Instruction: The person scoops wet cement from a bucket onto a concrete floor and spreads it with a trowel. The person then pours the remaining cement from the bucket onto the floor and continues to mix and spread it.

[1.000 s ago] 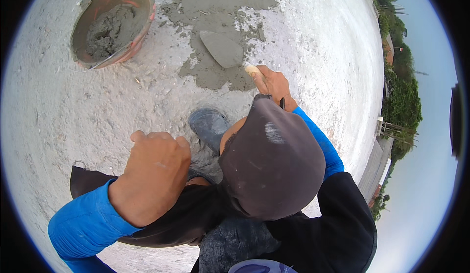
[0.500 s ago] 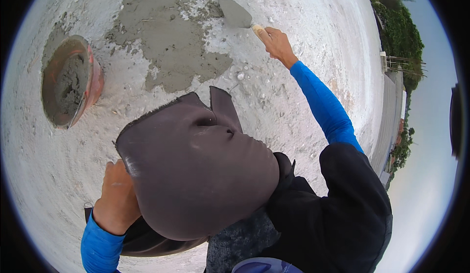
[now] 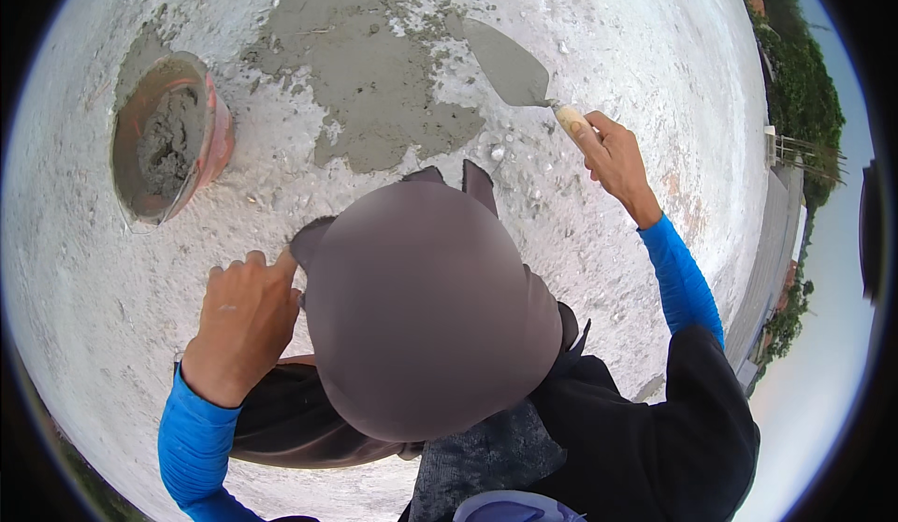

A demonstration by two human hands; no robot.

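My right hand (image 3: 613, 162) grips the pale wooden handle of a trowel (image 3: 510, 64). Its grey, mortar-smeared blade is held just right of a wet mortar patch (image 3: 374, 92) spread on the rough whitish surface. My left hand (image 3: 245, 311) is closed, fingers curled, at the left edge of a dark brown cloth (image 3: 430, 307) that bulges in front of me. A corner of the cloth is at its fingertips, which are partly hidden. To the upper left stands a reddish, worn bucket (image 3: 217, 138), tilted in view, with grey mortar (image 3: 173, 143) inside.
Small lumps and crumbs of mortar (image 3: 496, 152) lie scattered around the patch. Along the right rim are grey roofing (image 3: 772, 260), trees (image 3: 804, 82) and thin rods (image 3: 809, 157) beyond the surface's edge. My dark clothing fills the lower middle.
My right hand and the trowel have come nearer and rightward. My left hand has risen along the cloth, whose left edge has drawn in and folded. The whole view has shifted slightly.
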